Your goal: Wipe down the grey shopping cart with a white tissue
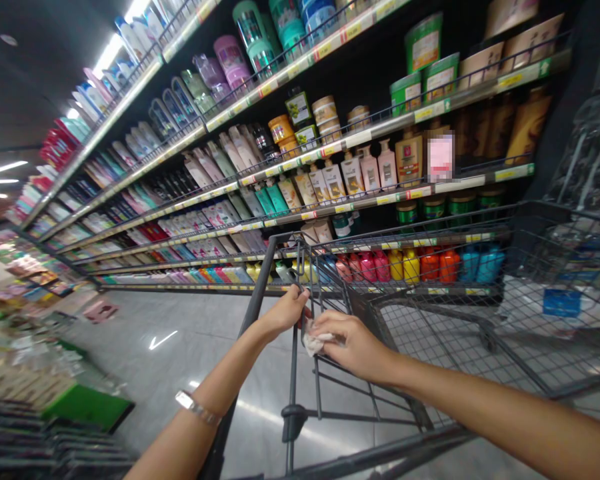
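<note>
Right hand (347,340): fingers are pinching a crumpled white cloth (316,341), nearly closed. Left hand (290,310) is curling just left and far of it, fingers partly hidden; can't tell if gripping. Cart bar (293,373) is running near-far beneath, handle (259,293) lying left.

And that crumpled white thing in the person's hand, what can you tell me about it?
The white wad is small, off-white and bunched up, with irregular folds; it looks soft, like tissue or thin cloth, though which is unclear. The right hand pinches it, its fingers covering part of it, so its full shape is hidden. It sits by the dark metal bars of the shopping cart; whether it presses on them is hard to tell.
</note>
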Motion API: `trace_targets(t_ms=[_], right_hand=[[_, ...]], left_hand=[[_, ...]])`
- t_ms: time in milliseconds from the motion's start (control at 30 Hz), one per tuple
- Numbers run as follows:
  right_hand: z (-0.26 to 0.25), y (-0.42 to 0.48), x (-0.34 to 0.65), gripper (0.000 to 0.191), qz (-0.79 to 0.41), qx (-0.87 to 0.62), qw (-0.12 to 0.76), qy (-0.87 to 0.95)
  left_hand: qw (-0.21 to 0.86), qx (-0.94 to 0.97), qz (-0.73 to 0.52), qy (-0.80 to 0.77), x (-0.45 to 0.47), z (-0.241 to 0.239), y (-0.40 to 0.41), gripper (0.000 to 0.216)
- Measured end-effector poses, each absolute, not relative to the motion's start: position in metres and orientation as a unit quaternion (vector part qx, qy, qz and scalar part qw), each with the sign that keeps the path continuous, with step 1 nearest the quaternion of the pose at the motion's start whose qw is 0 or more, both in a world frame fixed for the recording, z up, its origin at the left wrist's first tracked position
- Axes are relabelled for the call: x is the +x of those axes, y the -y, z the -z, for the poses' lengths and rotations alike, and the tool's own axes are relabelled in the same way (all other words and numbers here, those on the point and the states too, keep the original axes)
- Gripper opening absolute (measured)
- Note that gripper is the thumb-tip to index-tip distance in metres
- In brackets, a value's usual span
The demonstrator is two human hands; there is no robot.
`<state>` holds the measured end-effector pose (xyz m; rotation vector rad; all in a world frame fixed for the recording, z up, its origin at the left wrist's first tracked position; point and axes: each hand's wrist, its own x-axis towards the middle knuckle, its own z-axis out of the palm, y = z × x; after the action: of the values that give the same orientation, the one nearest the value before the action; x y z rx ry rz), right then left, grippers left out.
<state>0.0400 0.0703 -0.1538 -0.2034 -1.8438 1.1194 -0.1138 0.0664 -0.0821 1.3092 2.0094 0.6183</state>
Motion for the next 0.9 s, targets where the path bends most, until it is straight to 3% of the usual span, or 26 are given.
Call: trace_targets(t_ms=[200, 367, 500, 600, 700, 900], right_hand=[[0.158, -0.078, 0.049, 0.018, -0.462, -0.075, 0.418, 0.779], [0.145, -0.076, 0.056, 0.019, -0.350, -0.126, 0.371, 0.851], [0.138, -0.075, 0.057, 0.020, -0.357, -0.176, 0.443, 0.803], [0.136, -0.070, 0.053, 0.031, -0.416, -0.118, 0.484, 0.761], [0.139, -0.065, 0.048, 0.035, -0.425, -0.052, 0.449, 0.784], [0.151, -0.070, 0.057, 0.017, -0.372, -0.071, 0.337, 0.862]], left_hand=[[0.344, 0.484, -0.237, -0.769, -0.111, 0.082, -0.065, 0.013], [0.354, 0.485, -0.241, -0.762, -0.110, 0.081, -0.065, 0.014], [0.343, 0.490, -0.244, -0.764, -0.112, 0.082, -0.066, 0.017], [0.320, 0.499, -0.254, -0.764, -0.115, 0.083, -0.067, 0.018], [0.323, 0.498, -0.248, -0.765, -0.115, 0.083, -0.067, 0.017], [0.355, 0.482, -0.231, -0.767, -0.109, 0.079, -0.065, 0.012]])
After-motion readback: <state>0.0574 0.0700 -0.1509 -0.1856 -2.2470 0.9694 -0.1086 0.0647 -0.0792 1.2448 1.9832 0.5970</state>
